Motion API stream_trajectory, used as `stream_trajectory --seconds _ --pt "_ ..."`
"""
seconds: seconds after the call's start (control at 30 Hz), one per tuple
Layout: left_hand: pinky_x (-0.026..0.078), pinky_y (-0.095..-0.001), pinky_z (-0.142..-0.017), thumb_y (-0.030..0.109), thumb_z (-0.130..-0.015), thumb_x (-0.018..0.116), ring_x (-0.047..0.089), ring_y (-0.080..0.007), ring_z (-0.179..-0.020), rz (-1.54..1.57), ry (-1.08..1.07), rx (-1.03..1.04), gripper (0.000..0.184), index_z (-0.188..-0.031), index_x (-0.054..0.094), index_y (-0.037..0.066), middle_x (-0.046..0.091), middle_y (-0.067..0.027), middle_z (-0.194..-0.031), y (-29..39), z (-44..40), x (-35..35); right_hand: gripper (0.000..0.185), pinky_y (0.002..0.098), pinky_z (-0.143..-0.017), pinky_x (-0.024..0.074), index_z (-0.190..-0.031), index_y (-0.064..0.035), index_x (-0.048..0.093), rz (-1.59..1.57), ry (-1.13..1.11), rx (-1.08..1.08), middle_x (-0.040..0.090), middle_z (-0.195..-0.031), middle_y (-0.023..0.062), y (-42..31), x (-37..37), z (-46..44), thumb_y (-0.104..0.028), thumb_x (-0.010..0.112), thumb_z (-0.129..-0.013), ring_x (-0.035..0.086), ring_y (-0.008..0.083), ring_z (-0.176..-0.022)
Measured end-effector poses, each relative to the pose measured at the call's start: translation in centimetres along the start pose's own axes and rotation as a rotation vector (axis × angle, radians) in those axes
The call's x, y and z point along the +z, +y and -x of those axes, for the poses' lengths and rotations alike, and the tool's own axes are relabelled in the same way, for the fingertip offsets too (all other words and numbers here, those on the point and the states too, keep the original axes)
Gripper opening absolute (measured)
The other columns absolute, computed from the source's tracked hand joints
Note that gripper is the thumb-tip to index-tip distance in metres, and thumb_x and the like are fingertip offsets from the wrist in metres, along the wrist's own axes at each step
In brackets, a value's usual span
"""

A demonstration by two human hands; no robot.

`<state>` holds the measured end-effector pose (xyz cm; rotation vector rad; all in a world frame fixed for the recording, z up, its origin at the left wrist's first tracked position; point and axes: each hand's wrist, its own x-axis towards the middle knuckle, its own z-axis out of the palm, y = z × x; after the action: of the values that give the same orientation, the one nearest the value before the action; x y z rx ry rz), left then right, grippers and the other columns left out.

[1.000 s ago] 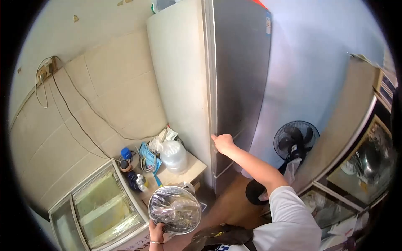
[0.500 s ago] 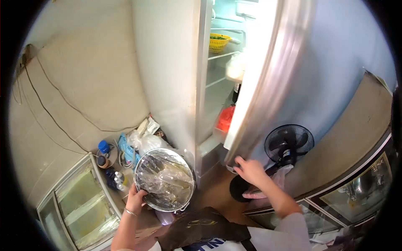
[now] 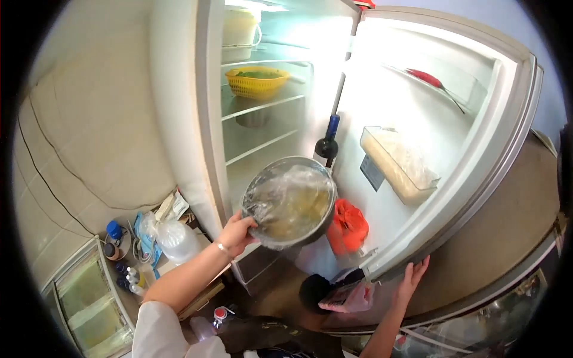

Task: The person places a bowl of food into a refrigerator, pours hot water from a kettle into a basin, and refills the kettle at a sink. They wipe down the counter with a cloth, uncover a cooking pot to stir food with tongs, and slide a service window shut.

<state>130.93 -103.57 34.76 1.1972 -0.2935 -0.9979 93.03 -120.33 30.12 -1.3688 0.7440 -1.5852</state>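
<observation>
My left hand [image 3: 239,232] grips the near left rim of a round metal pot [image 3: 327,230] covered with clear plastic wrap [image 3: 292,200]. Its contents look greenish-yellow but are blurred. I hold the pot in front of the open fridge [image 3: 262,143], below its wire shelves. At the lower outer edge of the fridge door [image 3: 459,215], my right hand [image 3: 410,279] rests with its fingers stretched out. On a shelf stands a yellow basket [image 3: 258,89] with leafy greens, and a metal container [image 3: 253,116] sits beneath it.
In the door are a dark bottle [image 3: 326,146], a clear bin [image 3: 400,167] and a red bag [image 3: 351,225]. A white pitcher [image 3: 239,27] is on the top shelf. A pink bag [image 3: 355,298] hangs below the door. Plastic bags [image 3: 179,241] and bottles [image 3: 134,279] crowd the left.
The fridge door has swung wide to the right, with my right hand moving along with it. My left hand has raised the pot toward the fridge opening.
</observation>
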Motion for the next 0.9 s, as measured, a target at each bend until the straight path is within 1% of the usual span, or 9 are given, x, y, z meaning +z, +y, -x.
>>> stream_trajectory --seconds 0.1,0.23,0.33,0.47,0.6,0.7,0.77,0.83,0.9 --pt "0.052 -0.0355 -0.055 0.0 -0.072 0.046 0.057 -0.0225 -0.069 0.082 0.154 0.055 0.035 -0.105 0.041 0.009 0.053 -0.0087 -0.09 -1.0 -5.6 1.2 0.066 0.0347 -0.104 0.0111 -0.137 -0.0078 0.009 0.187 0.119 -0.007 0.008 -0.141 0.0156 2.6 -0.3 -1.3 -0.012 0.049 -0.085 0.014 0.0249 -0.129" --pt "0.055 -0.0354 -0.048 -0.002 -0.071 0.044 0.059 -0.0282 -0.072 0.127 0.358 0.111 0.037 -0.107 0.039 0.006 0.053 -0.0132 -0.09 -0.2 -8.6 2.5 0.071 0.0363 -0.104 0.0118 -0.137 -0.0075 0.008 0.165 0.123 -0.088 0.006 -0.142 0.0157 5.3 -0.8 -2.4 -0.014 0.052 -0.082 0.013 0.0258 -0.128" --pt "0.056 -0.0372 -0.05 -0.004 -0.071 0.043 0.059 -0.0291 -0.07 0.089 0.467 0.144 0.041 -0.111 0.038 0.005 0.053 -0.0144 -0.092 -0.5 -11.4 0.8 0.072 0.0374 -0.103 0.0134 -0.137 -0.0068 0.008 0.168 0.154 -0.109 0.006 -0.141 0.0156 5.3 -0.3 -2.8 -0.015 0.052 -0.081 0.014 0.026 -0.128" --pt "0.055 -0.0365 -0.048 -0.006 -0.069 0.043 0.059 -0.0293 -0.072 0.063 0.457 0.132 0.045 -0.112 0.037 0.004 0.053 -0.0148 -0.092 0.7 -10.1 0.6 0.07 0.0397 -0.102 0.0164 -0.137 -0.0044 0.008 0.11 0.233 -0.038 0.009 -0.14 0.0181 2.5 2.6 -2.4 -0.021 0.047 -0.081 0.018 0.0292 -0.127" --pt "0.053 -0.0349 -0.047 -0.005 -0.069 0.044 0.056 -0.0285 -0.078 0.072 0.346 0.133 0.048 -0.115 0.036 0.006 0.051 -0.0124 -0.099 2.3 -9.6 0.2 0.07 0.0411 -0.102 0.0174 -0.137 -0.0044 0.008 0.288 0.223 -0.177 0.01 -0.14 0.02 4.3 1.7 -3.3 -0.024 0.043 -0.079 0.019 0.0309 -0.127" --pt "0.053 -0.0347 -0.048 -0.004 -0.069 0.045 0.055 -0.028 -0.08 0.096 0.351 0.182 0.051 -0.117 0.034 0.008 0.05 -0.0107 -0.1 5.0 -8.9 1.7 0.07 0.0409 -0.102 0.0179 -0.137 -0.0039 0.009 0.236 0.243 -0.125 0.011 -0.14 0.0202 4.5 2.0 -3.5 -0.025 0.043 -0.08 0.02 0.0311 -0.126" --pt "0.052 -0.0349 -0.05 -0.001 -0.071 0.045 0.051 -0.0215 -0.058 0.162 0.438 0.231 0.044 -0.112 0.038 0.012 0.049 -0.0091 -0.082 6.2 -10.6 1.6 0.07 0.0406 -0.102 0.0181 -0.137 -0.0036 0.009 0.196 0.245 -0.093 0.011 -0.14 0.0202 4.4 2.2 -3.7 -0.025 0.043 -0.08 0.02 0.031 -0.126" --pt "0.053 -0.0335 -0.048 -0.003 -0.07 0.043 0.055 -0.0265 -0.08 0.209 0.52 0.237 0.058 -0.124 0.029 0.013 0.05 -0.0116 -0.101 7.8 -11.3 2.4 0.068 0.04 -0.102 0.0184 -0.137 -0.003 0.009 0.147 0.278 -0.081 0.011 -0.14 0.0198 4.3 2.4 -3.8 -0.023 0.043 -0.081 0.021 0.0303 -0.126" --pt "0.053 -0.0323 -0.048 -0.003 -0.071 0.043 0.055 -0.0257 -0.08 0.22 0.549 0.274 0.062 -0.128 0.025 0.015 0.05 -0.0121 -0.102 9.0 -12.0 2.5 0.067 0.0397 -0.102 0.0183 -0.137 -0.0029 0.009 0.149 0.281 -0.076 0.01 -0.14 0.0196 4.0 2.6 -3.7 -0.022 0.042 -0.082 0.02 0.0298 -0.127"
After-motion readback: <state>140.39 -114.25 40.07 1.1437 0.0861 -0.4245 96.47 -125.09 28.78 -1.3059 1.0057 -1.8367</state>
